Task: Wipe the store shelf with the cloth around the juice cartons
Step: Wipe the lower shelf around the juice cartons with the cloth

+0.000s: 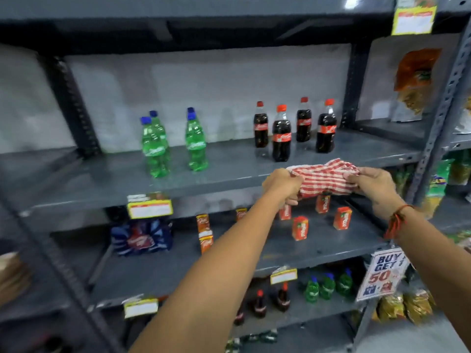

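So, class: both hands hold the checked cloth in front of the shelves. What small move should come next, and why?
Probably lower the cloth onto the bare shelf by the juice cartons. The left hand and right hand grip it bunched, in the air at the level of the cola shelf's front edge, so it touches no surface yet. The cartons stand on the shelf below.

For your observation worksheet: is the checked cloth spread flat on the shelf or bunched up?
Bunched up. The cloth hangs crumpled between the left hand and right hand, each gripping one end.
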Demonstrator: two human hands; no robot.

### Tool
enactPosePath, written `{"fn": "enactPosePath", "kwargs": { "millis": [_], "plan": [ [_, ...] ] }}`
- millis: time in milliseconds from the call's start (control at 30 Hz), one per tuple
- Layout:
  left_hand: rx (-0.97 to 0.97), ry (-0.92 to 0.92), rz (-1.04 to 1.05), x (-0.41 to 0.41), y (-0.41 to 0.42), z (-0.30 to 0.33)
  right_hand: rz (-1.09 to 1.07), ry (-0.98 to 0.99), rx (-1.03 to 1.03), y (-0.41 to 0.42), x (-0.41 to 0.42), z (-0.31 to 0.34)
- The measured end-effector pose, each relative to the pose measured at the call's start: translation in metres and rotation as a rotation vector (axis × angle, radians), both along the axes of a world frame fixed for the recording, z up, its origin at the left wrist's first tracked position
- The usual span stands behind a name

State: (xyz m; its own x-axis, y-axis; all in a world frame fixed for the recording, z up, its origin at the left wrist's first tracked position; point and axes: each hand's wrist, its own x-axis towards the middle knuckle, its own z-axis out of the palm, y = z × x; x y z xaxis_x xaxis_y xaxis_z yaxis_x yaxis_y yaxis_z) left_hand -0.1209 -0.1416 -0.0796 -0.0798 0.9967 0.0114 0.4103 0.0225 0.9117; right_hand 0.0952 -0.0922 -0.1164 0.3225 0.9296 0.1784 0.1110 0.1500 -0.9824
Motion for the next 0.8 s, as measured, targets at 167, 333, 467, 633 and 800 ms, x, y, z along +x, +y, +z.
{"fn": "enactPosePath", "kwargs": {
  "millis": [167, 333, 467, 633, 800],
  "plan": [
    [-0.052, -0.071, 0.116, -0.092, -0.061, -0.057, 0.151, 0.025, -0.104, -0.042, -0.097, -0.043],
    [-0.157, -0.068, 0.324, -0.183, -0.100, -0.121, 0.293, -0.012, -0.231, -0.067, -0.188, -0.095],
    [-0.230, -0.044, 0.448, -0.250, -0.109, -0.153, 0.415, -0.005, -0.332, -0.075, -0.258, -0.124],
    [-0.272, -0.016, 0.573, -0.326, -0.102, -0.186, 0.529, -0.037, -0.406, -0.065, -0.338, -0.155],
    [-0.343, 0.142, 0.649, -0.388, -0.083, -0.213, 0.599, -0.076, -0.467, -0.040, -0.406, -0.192]
  ]
}}
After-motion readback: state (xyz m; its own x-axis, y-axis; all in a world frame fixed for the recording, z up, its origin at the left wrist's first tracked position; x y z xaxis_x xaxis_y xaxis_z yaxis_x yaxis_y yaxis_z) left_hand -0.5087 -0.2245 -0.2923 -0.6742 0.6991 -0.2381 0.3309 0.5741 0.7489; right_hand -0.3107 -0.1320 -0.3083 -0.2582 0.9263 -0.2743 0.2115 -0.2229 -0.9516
